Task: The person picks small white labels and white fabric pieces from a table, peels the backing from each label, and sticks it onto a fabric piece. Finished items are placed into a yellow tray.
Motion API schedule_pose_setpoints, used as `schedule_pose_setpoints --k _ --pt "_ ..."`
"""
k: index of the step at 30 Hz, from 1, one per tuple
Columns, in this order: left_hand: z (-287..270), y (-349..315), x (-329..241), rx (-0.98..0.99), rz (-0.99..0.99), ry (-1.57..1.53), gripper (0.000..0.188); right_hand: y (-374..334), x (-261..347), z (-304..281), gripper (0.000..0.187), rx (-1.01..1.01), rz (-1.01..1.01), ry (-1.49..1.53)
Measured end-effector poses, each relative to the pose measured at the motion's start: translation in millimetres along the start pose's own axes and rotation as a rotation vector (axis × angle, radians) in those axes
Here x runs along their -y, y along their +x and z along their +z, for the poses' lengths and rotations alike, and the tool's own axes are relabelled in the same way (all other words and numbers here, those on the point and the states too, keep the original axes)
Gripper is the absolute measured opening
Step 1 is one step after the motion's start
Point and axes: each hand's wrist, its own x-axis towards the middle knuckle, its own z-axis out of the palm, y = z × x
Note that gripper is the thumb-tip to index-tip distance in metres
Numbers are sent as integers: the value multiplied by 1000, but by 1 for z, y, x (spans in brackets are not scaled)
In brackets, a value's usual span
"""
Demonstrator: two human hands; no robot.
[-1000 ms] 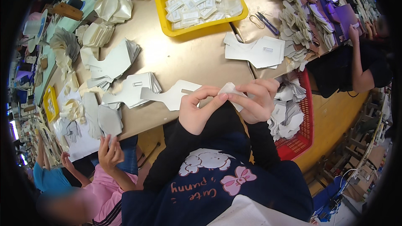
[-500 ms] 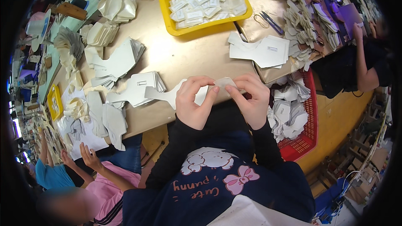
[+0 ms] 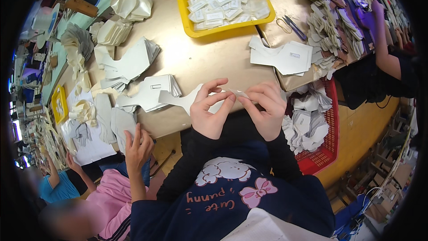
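A small whitish tab [image 3: 238, 93] is pinched between my two hands, just over the table's near edge. My left hand [image 3: 210, 111] holds its left end between thumb and a finger, with the index finger raised. On the other end, my right hand [image 3: 267, 109] grips with thumb and fingertips. The tab is tilted almost edge-on, so its face barely shows. Partly behind my left hand lies a white shaped cut piece [image 3: 180, 100], its narrow end pointing left. Beside it rests a stack of similar white pieces [image 3: 156, 90].
A yellow tray [image 3: 186, 24] of small labelled packets stands at the back. Thread snips [image 3: 295, 27] lie right of it, near more white pieces [image 3: 285, 59]. A red basket [image 3: 330, 140] with white pieces stands at right. A co-worker's hand [image 3: 139, 145] reaches in from the left.
The tab has turned from face-on to nearly edge-on, and my left index finger has lifted off it. The co-worker's hand at left has moved right and up, near the grey-white pieces.
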Motion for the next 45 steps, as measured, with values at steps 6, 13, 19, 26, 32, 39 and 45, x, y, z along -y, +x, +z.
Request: schedule_pose_setpoints --k 6,13,19,26,32,39,45 --pt "-1 -1 2 -12 5 -11 12 -2 3 1 15 19 22 24" --pt "0 -2 3 -64 31 5 8 -2 3 2 13 49 52 30" --pt "0 -2 4 -68 47 45 8 -2 3 -1 10 108 259 157" --pt "0 -1 3 -24 37 30 12 -3 4 1 9 132 160 80" --pt "-3 1 2 -10 33 25 12 -4 3 1 11 111 120 57" --pt "-3 -1 2 -47 91 132 12 -3 4 2 12 75 61 -10" --pt "-6 0 0 0 39 56 13 -1 5 1 14 95 24 -24"
